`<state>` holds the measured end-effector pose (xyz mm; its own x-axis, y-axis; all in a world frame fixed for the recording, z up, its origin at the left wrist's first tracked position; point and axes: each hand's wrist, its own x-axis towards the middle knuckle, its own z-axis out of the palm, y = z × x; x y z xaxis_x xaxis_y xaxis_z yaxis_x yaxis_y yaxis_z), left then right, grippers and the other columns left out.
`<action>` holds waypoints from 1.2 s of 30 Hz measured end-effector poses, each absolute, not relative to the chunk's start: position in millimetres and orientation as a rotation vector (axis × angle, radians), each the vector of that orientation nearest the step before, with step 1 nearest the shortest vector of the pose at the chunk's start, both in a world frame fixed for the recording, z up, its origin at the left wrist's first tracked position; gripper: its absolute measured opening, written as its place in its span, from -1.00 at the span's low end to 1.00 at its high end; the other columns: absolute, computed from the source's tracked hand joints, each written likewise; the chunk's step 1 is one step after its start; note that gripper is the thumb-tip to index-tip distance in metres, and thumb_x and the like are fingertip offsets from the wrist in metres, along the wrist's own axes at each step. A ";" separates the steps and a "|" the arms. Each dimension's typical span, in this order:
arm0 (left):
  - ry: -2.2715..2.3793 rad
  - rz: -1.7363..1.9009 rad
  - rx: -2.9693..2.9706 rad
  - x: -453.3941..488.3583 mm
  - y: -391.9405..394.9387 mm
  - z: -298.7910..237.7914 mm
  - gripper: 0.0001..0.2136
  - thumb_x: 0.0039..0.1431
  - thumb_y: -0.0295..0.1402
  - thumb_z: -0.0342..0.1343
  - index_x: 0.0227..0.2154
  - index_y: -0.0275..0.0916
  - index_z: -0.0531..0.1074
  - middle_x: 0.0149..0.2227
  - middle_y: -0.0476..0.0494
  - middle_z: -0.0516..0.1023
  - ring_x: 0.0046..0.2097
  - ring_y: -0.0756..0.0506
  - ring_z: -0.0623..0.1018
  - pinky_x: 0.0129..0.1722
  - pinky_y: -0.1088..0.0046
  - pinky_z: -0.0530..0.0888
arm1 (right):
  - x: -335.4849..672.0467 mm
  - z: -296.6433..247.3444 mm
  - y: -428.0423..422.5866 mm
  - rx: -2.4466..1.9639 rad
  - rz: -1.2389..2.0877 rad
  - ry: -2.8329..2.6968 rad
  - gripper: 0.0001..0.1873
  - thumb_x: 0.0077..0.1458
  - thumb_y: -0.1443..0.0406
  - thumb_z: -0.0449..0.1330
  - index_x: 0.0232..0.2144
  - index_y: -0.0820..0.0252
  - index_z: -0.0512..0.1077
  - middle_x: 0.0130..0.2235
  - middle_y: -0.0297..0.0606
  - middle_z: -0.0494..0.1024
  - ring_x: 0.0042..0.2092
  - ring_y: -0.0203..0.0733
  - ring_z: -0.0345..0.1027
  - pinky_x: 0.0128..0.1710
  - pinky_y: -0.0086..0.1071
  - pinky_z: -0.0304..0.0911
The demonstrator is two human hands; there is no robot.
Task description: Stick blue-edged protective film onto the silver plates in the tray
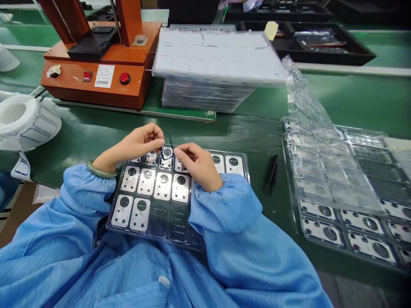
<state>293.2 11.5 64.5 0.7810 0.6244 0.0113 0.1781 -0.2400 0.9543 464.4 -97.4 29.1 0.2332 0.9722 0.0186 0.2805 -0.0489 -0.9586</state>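
Fingers [155, 128] of the left hand [140, 143] are resting in a curl over the far row of a clear compartmented tray [178, 222], thumb lying close to the forefinger; whether they are gripping anything is too small to tell. Just beside it, the right hand [201, 167] is pinching a thin dark strip [171, 140] between thumb and forefinger, above one of the silver plates [162, 191] sitting in the tray. Two plates are occupying the left end of the row nearest the worker. A pale green bangle [100, 170] is circling the left wrist, and loose blue sleeves [231, 205] are covering both forearms. To the tray's right, a slim black object [272, 174] is lying on the green bench [244, 132], near a second tray [369, 171] that is also holding plates, with a clear molded sheet [337, 171] slanting over it. At far left, a white label roll [43, 122] is trailing its strip. Behind the hands, an orange machine [131, 64] is standing next to a stack of clear trays [205, 94], which white sheets [212, 53] are topping. Farther back, a black box [327, 56] is holding assorted items.
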 end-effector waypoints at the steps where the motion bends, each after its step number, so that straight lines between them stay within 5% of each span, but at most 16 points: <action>1: 0.623 0.467 1.797 293.2 11.8 63.4 -0.81 0.14 -0.30 0.12 -0.35 -0.32 0.26 -0.47 -0.04 0.45 -0.40 0.07 0.48 -0.38 0.58 0.42 | 464.4 28.8 -97.0 -1.533 0.896 -1.216 -0.67 0.02 0.06 0.17 -0.36 0.21 0.46 -0.34 -0.28 0.47 -0.38 -0.35 0.25 -0.35 -0.43 0.22; 19: 0.615 0.503 1.887 289.6 7.2 62.0 -0.82 0.16 -0.30 0.09 -0.34 -0.33 0.28 -0.45 -0.04 0.42 -0.44 0.10 0.43 -0.45 0.61 0.37 | 465.4 27.2 -98.1 -1.554 0.906 -1.221 -0.77 0.01 0.15 0.20 -0.42 0.23 0.45 -0.37 -0.29 0.47 -0.39 -0.37 0.26 -0.35 -0.42 0.21; 27: 0.741 0.829 1.846 286.5 10.8 54.2 -0.64 0.13 -0.22 0.12 -0.06 -0.25 0.22 -0.14 -0.13 0.43 -0.42 0.15 0.46 -0.43 0.65 0.44 | 463.8 27.3 -98.9 -1.455 0.842 -1.061 -0.76 0.01 0.15 0.21 -0.44 0.24 0.44 -0.39 -0.31 0.45 -0.40 -0.40 0.25 -0.38 -0.47 0.19; 32: 0.823 0.487 1.676 289.7 1.3 60.2 -0.63 0.11 -0.09 0.11 -0.18 -0.30 0.34 -0.54 0.02 0.34 -0.58 0.12 0.38 -0.59 0.64 0.39 | 462.5 31.1 -101.0 -1.409 0.830 -1.008 -0.78 0.01 0.17 0.23 -0.45 0.23 0.43 -0.42 -0.33 0.44 -0.42 -0.42 0.23 -0.40 -0.48 0.18; 36: 0.834 0.387 1.603 292.1 -3.5 62.1 -0.63 0.08 -0.08 0.13 -0.21 -0.30 0.35 -0.59 0.04 0.33 -0.61 0.11 0.35 -0.62 0.63 0.35 | 461.4 31.7 -101.8 -1.394 0.824 -1.009 -0.78 0.01 0.16 0.22 -0.45 0.23 0.42 -0.43 -0.34 0.43 -0.43 -0.42 0.22 -0.41 -0.47 0.17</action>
